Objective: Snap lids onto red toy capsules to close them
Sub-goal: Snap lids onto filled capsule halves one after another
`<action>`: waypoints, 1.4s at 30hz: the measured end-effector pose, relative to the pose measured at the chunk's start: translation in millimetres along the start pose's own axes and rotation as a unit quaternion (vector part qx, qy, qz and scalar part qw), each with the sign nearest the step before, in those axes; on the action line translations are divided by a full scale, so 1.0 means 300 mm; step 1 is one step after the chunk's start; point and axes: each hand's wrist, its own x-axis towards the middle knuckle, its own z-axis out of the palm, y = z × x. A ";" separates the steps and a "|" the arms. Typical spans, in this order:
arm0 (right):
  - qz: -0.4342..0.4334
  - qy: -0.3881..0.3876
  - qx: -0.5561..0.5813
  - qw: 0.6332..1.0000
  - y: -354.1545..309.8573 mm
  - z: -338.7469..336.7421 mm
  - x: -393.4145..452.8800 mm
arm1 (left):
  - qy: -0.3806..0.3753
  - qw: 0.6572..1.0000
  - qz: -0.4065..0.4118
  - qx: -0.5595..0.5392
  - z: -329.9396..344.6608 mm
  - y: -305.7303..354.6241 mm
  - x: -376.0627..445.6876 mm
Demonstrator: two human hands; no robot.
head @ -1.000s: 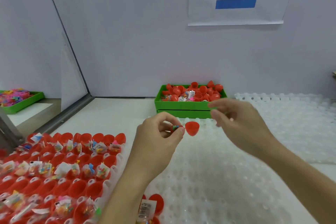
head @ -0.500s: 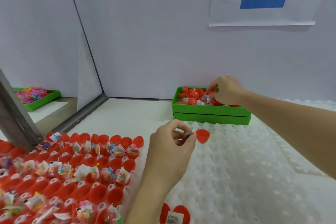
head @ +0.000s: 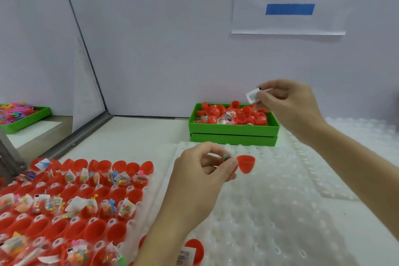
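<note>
Red plastic was everywhere on that tabletop, but the piece that mattered was the open capsule half (head: 246,163) pinched by its rim in the left hand (head: 205,170), just in front of the green bin (head: 233,130). That grip was pressed together, thumb and forefinger closed on the rim along with something small and multicoloured that I could not make out. Above the bin's right end, the right hand (head: 289,106) held a small white packet (head: 252,96) nipped between thumb and fingertips, and something red showed under its fingers, possibly a lid, though I could not be sure. Loose red halves (head: 234,112) and more packets filled the bin. Left of the bin and nearer the person, a white holder tray (head: 155,190) carried rows of open capsules (head: 90,198), many already stuffed with toy bags. To my eye the step in hand was loading and closing this one capsule. Doing it well would have meant keeping the cup mouth up and level, tucking the packet fully below the rim so no corner got trapped in the seam, then seating the lid square and pressing evenly until it clicked. A pinch right at the rim might have got in the way of the lid, so shifting the hold lower on the cup seemed wise.
</note>
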 end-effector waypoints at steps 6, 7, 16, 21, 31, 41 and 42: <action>-0.045 -0.068 0.059 0.995 -0.109 -0.089 -0.328 | -0.093 0.991 -0.022 -0.091 0.050 0.020 -0.022; -0.056 -0.076 0.052 0.994 -0.110 -0.095 -0.352 | -0.106 0.990 -0.026 -0.088 0.057 0.024 -0.028; -0.121 -0.038 -0.008 0.992 -0.053 -0.103 -0.424 | -0.108 0.994 -0.005 0.008 0.078 0.033 -0.039; -0.184 0.025 -0.034 0.982 -0.055 -0.104 -0.424 | -0.127 0.991 0.006 0.036 0.074 0.025 -0.038; -0.223 -0.109 -0.167 0.954 -0.044 -0.129 -0.423 | -0.125 0.991 0.024 0.050 0.076 0.027 -0.037; -0.248 -0.144 -0.216 0.933 -0.041 -0.119 -0.430 | -0.122 0.985 0.082 0.091 0.089 0.019 -0.044; -0.236 -0.143 -0.207 0.938 -0.038 -0.117 -0.432 | -0.119 0.984 0.086 0.096 0.090 0.018 -0.044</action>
